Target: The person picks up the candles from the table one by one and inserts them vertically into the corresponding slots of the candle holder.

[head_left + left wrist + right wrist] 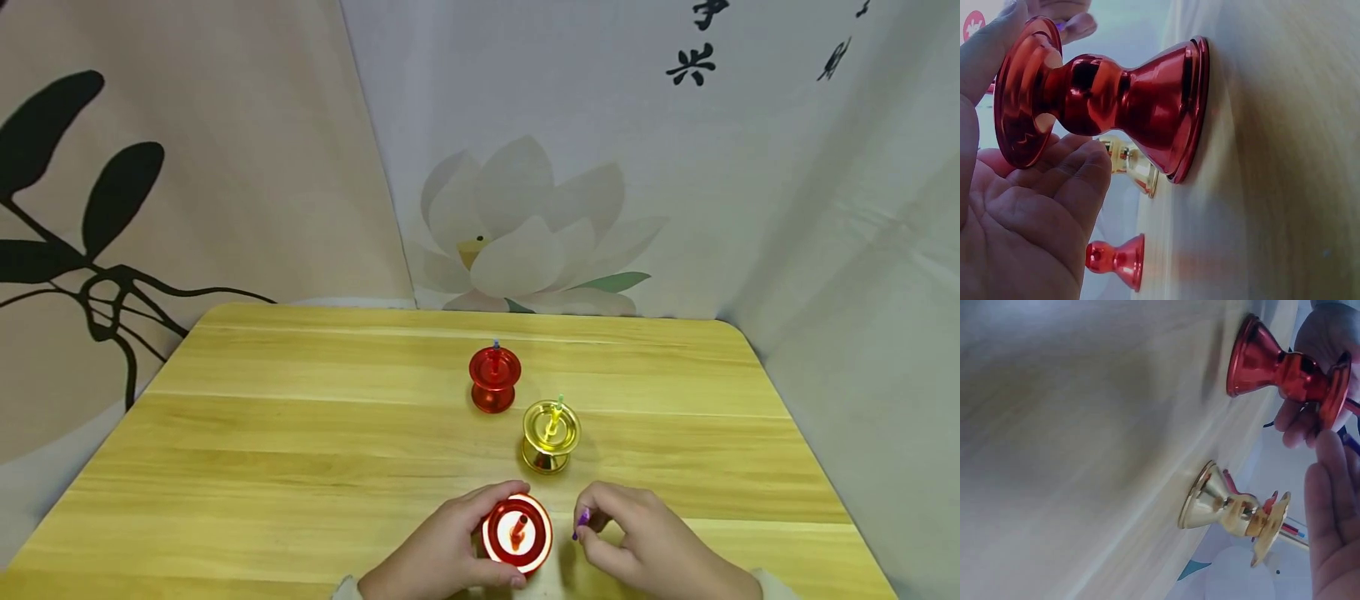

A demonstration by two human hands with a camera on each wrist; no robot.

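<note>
The left hand cups the near red holder, which stands upright at the near edge of the table; thumb and fingers curl round its top rim, as the left wrist view shows, with the base flat on the wood. A short candle stands in its cup.

Just right of it, the right hand rests on the table with its fingers bent together, pinching a small purple candle between thumb and forefinger. That candle is close to the near red holder but apart from it. In the right wrist view the piece is mostly hidden, so how firmly it is pinched is hard to judge.

Beyond the hands stands a gold holder with a pale green candle in it. Farther and slightly left stands a second red holder carrying its own candle. The two far holders stand near each other, not touching.
</note>
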